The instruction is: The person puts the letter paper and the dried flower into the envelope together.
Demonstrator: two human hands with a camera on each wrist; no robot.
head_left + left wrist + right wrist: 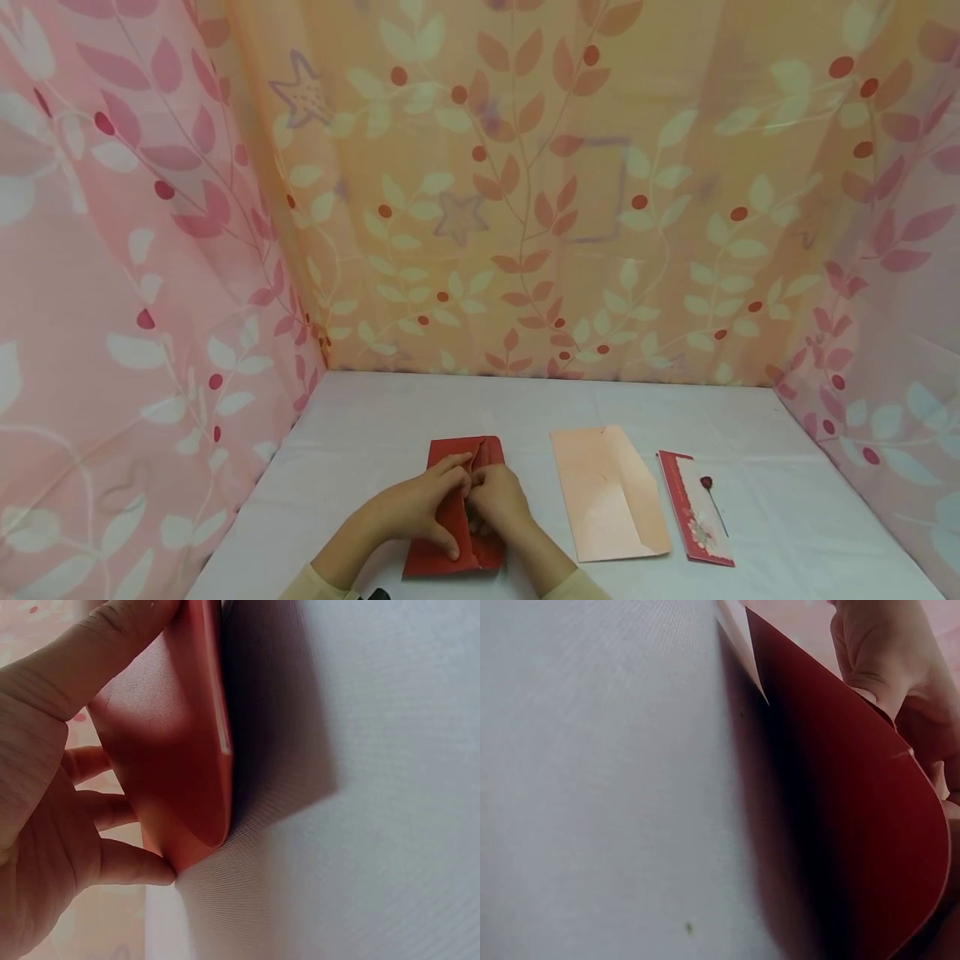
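Note:
A red envelope [450,450] lies near the front of the table, raised a little off the cloth along its bottom edge in the left wrist view. My left hand [423,504] holds its left part, with the thumb on one face and the fingers behind it, as the left wrist view shows. At the envelope's opening my right hand [498,500] has its fingers curled along the flap side. The red flap [840,772] stands out over the table in the right wrist view. What lies inside the envelope is hidden by the hands.
Right of the hands lies a peach envelope [600,500] with its flap side up. Beyond it is a red-and-white card [693,517] with a rose picture. White cloth [375,417] covers the table, and patterned curtains [525,208] stand around three sides.

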